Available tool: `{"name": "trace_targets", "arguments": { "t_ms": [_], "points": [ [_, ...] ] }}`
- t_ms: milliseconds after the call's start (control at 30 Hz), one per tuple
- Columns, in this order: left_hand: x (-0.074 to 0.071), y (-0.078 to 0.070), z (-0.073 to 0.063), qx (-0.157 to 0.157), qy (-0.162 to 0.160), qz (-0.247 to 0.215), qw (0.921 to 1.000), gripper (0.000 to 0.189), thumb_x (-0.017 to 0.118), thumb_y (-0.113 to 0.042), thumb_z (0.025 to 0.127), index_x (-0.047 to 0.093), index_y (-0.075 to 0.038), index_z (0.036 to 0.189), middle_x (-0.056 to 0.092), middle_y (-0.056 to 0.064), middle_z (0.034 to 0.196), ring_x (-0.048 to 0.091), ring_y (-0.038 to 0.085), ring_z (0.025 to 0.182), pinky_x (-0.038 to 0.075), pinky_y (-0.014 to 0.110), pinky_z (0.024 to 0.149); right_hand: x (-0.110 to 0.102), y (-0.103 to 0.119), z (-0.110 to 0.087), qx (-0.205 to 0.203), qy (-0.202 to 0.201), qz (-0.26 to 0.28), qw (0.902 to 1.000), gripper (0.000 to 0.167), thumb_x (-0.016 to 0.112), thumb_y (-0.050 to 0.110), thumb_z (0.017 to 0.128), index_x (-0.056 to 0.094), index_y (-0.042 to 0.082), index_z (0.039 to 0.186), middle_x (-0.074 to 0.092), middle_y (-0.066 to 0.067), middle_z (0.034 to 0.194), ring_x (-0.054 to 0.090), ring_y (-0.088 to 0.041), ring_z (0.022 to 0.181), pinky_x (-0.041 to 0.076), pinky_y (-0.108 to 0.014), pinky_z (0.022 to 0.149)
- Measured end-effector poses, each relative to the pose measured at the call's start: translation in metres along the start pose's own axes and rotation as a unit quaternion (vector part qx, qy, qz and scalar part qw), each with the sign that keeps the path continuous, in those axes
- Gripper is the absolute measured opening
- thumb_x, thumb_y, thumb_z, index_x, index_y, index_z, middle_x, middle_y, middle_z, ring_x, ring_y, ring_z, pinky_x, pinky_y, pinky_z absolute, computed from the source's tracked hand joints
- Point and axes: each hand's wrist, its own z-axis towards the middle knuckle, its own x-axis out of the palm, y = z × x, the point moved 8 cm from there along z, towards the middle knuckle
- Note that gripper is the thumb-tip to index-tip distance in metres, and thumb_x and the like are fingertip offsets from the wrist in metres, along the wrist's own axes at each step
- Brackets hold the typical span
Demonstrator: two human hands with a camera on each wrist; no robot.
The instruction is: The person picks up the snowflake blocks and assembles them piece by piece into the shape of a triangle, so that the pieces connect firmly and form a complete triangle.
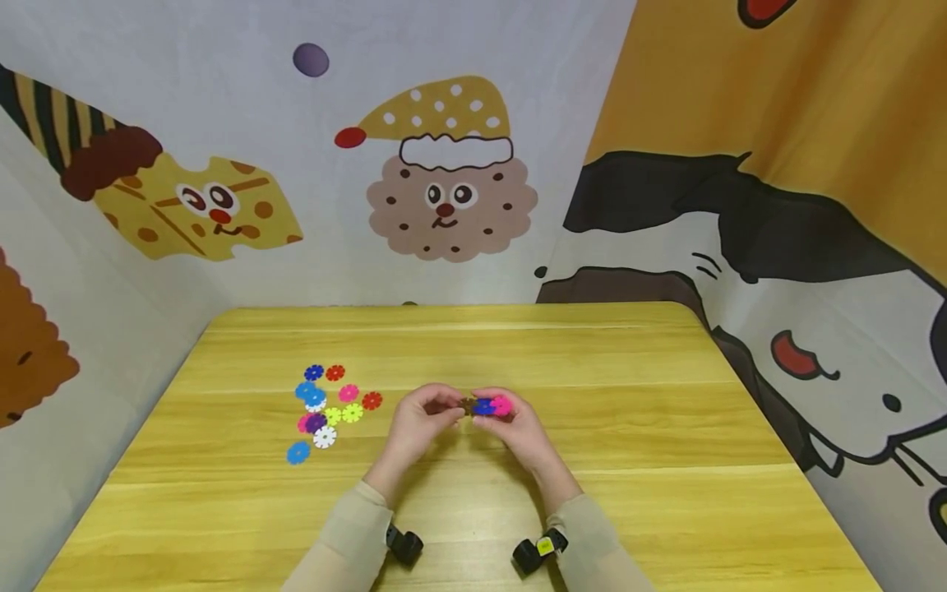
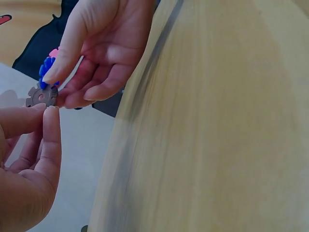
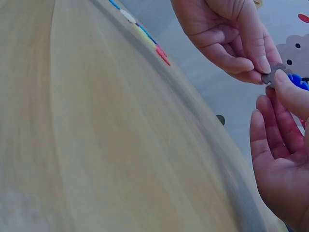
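Over the middle of the table, my left hand pinches a brown notched plastic disc between thumb and fingertips. From the other side my right hand grips a blue notched disc, its thumb lying across it. A pink notched disc sits at the far side of the blue one, against the right hand. In the head view the three form a short row: brown, blue, pink. The brown disc meets the blue one at its edge, and fingertips of both hands cover parts of the joint.
Several loose notched discs lie on the left of the wooden table, among them a white disc, a red disc and a light blue disc. Some overlap. A cartoon-printed cloth hangs behind the table.
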Motion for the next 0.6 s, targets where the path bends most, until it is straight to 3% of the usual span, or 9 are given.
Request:
{"name": "trace_targets", "arguments": {
  "t_ms": [133,333,433,533,600],
  "points": [
    [0.001,0.001,0.0,0.008,0.001,0.007,0.9999,0.017,0.075,0.008,0.082,0.071,-0.001,0.096,0.068,0.013,0.087,0.065,0.02,0.076,0.059,0.033,0.067,-0.001,-0.002,0.002,0.003,-0.021,0.024,0.9995,0.028,0.07,-0.013,0.083,0.063,-0.009,0.109,0.069,-0.003,0.102,0.065,-0.018,0.095,0.054,-0.029,0.083],
    [-0.006,0.002,-0.001,0.016,0.003,0.029,0.9995,0.021,0.076,0.005,0.083,0.071,-0.001,0.102,0.069,0.01,0.09,0.065,0.021,0.083,0.056,0.027,0.074,-0.004,-0.005,0.003,0.004,-0.035,0.044,0.9984,0.025,0.07,-0.014,0.082,0.072,0.006,0.096,0.071,-0.001,0.096,0.067,-0.017,0.091,0.055,-0.027,0.08],
    [-0.02,0.004,-0.002,0.012,-0.004,0.038,0.9992,0.022,0.077,0.003,0.083,0.071,0.0,0.104,0.069,0.009,0.092,0.065,0.021,0.085,0.054,0.026,0.077,-0.006,-0.005,0.003,0.007,-0.038,0.041,0.9984,0.024,0.071,-0.012,0.082,0.072,0.008,0.095,0.071,-0.001,0.095,0.066,-0.015,0.087,0.055,-0.025,0.077],
    [-0.04,0.007,-0.004,-0.006,-0.013,0.054,0.9984,0.022,0.076,0.002,0.084,0.07,0.001,0.105,0.07,0.01,0.094,0.065,0.021,0.086,0.054,0.025,0.076,-0.008,-0.005,0.002,0.012,-0.041,0.037,0.9984,0.019,0.072,-0.012,0.081,0.068,-0.006,0.099,0.07,0.0,0.094,0.065,-0.013,0.084,0.054,-0.022,0.072],
    [-0.056,0.009,-0.006,-0.023,-0.022,0.073,0.9968,0.022,0.076,0.001,0.085,0.07,0.002,0.106,0.07,0.011,0.096,0.065,0.022,0.086,0.054,0.024,0.075,-0.009,-0.005,0.003,0.017,-0.045,0.034,0.9983,0.025,0.071,-0.013,0.081,0.063,-0.014,0.104,0.07,0.0,0.094,0.065,-0.014,0.085,0.053,-0.022,0.073]
  ]
}}
